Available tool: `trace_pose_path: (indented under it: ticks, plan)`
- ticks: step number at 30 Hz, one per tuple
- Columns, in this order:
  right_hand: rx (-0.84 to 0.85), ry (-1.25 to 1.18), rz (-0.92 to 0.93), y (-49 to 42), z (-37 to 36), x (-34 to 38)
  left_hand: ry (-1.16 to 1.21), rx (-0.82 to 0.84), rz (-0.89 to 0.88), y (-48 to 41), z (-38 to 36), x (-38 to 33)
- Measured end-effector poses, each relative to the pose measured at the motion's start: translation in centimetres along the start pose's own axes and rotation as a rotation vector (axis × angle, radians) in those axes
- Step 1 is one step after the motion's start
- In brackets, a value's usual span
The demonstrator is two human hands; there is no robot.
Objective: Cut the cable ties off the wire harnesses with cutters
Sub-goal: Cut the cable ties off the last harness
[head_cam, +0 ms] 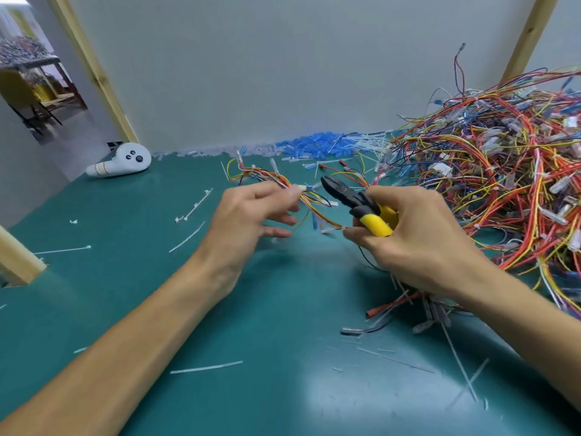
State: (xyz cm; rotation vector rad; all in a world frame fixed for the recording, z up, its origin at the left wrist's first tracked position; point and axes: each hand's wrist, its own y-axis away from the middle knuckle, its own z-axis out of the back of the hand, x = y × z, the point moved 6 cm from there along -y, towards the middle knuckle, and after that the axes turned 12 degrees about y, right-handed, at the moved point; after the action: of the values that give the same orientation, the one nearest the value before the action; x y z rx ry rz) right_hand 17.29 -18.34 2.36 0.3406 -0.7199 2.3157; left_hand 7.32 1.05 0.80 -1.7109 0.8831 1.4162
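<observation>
One small harness (279, 181) was in play, held up off the tabletop (157, 294) at mid frame, between your two hands. Your left hand (248, 221) pinched it between thumb and forefinger, with the other fingers (284, 220) spread loose below. Your right hand (418, 240) was clenched round the yellow handles of the cutters (355, 201), black nose pointing up-left toward the wires. A right fingertip looked to touch the harness's lower end too, but it was blurred, so can't confirm. Can't tell whether the blades were parted. A white bit sat on the wires just right of your left fingertips. It could be a tie or a connector, too blurred to call.

Handling, as a judgement: the harness looked very light and limp, thin loose wires that sag and fan out wherever they aren't held. You'd want to hold it close beside the tie and pull that short span taut. The insulation looked soft and easy to nick, so only the nose should go under the tie. The ties looked like stiff nylon, likely to spring away when snipped.

Right side of frame: a big tangled pile of harnesses (503, 184). Cut ties (206, 367) lay scattered over the tabletop. Blue connectors (314, 146) were heaped along the back wall, and a white controller (122, 160) lay at upper left.
</observation>
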Motion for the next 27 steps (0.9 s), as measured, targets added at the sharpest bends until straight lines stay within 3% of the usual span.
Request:
trace_pose_path:
  ticks: [2, 7, 12, 18, 27]
  plan:
    - [-0.018, 0.024, 0.026, 0.0, 0.2, 0.1, -0.088, -0.016, -0.057, 0.0, -0.1, 0.0]
    - [0.059, 0.136, 0.173, 0.6, -0.1, 1.2, 0.09, -0.02, -0.001, 0.1, 0.0, 0.7]
    - [0.253, -0.124, 0.076, 0.6, -0.5, 1.1, 0.02, -0.013, -0.19, 0.5, -0.7, -0.1]
    - [0.125, 0.015, 0.042, 0.4, 0.0, 0.8, -0.129, 0.022, -0.427, 1.7, -1.9, -1.4]
    - [0.134, 0.082, 0.083, 0.5, -0.8, 0.9, -0.114, 0.03, -0.449, 2.0, -2.2, -1.3]
